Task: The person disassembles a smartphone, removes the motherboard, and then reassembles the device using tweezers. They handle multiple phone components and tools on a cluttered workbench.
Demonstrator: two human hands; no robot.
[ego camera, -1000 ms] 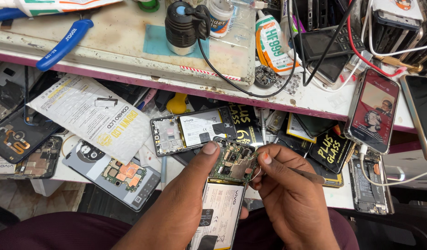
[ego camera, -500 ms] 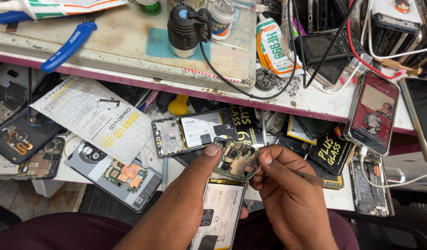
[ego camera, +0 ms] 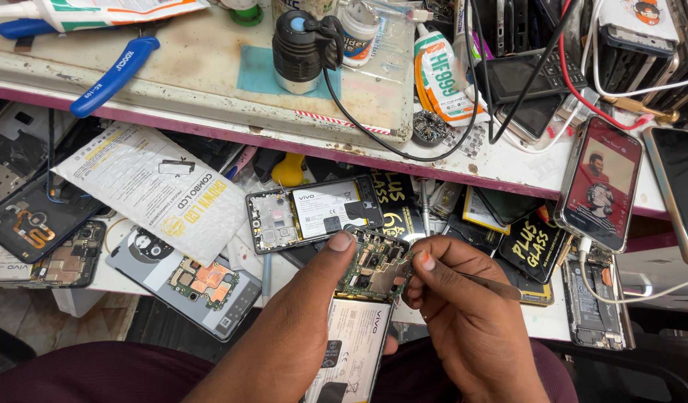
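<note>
A person's left hand [ego camera: 299, 321] gripped an opened phone [ego camera: 359, 328] w/ its back cover off, thumb pressed on the exposed circuit board [ego camera: 375, 270], just below the front edge of the cluttered lower shelf [ego camera: 508, 172]. The right hand [ego camera: 463, 313] was closed on a thin metal tool [ego camera: 486, 282], tip at the board's right edge. The phone looked light and stiff, but the board seemed fragile; prob. best held by the frame's long sides, as here. Another stripped handset [ego camera: 314, 211] lay near the shelf's front edge, approx. behind the held one; a blue-handled cutter [ego camera: 113, 75] sat on the upper bench.
</note>
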